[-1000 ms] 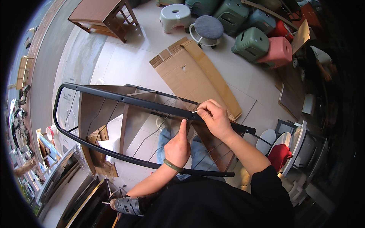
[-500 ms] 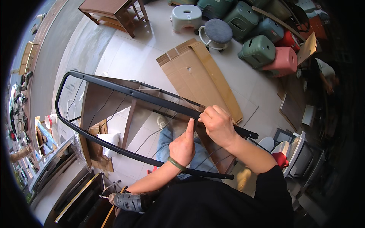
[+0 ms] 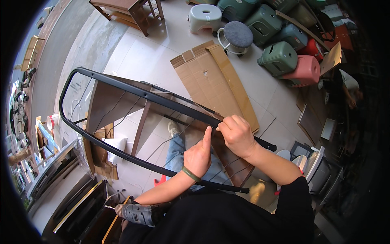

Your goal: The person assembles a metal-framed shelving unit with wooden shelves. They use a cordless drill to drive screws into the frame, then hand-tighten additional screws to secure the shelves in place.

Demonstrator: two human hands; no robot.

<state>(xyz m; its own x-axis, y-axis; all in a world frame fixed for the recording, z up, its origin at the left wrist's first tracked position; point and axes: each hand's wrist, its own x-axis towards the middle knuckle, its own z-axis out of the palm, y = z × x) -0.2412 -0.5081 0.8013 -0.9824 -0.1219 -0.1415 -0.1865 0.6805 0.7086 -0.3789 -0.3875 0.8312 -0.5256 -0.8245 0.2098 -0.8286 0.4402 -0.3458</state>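
A long black U-shaped metal frame (image 3: 118, 151) spans the view, joined to a brown panelled piece of furniture (image 3: 142, 126) with thin bent wires between. My right hand (image 3: 236, 136) is closed at the frame's far bar, thumb and fingers pinched together; what they pinch is too small to make out. Just left of it, my left hand (image 3: 197, 158) reaches up with its index fingertip at the same bar. Its other fingers are curled, and whether they hold anything is hidden. A grey cordless drill (image 3: 138, 214) lies by my left forearm, its bit pointing left.
Flattened cardboard (image 3: 215, 77) lies on the tiled floor beyond the frame. Plastic stools (image 3: 278, 58), a round grey-topped stool (image 3: 238, 34) and a brown table (image 3: 122, 9) stand farther back. Stacked panels (image 3: 79, 207) are at lower left; assorted goods (image 3: 313, 162) at right.
The view has shifted slightly, so the scene sits a little differently. Both hands stay at the same part of the bar, with the right fingers still pinched.
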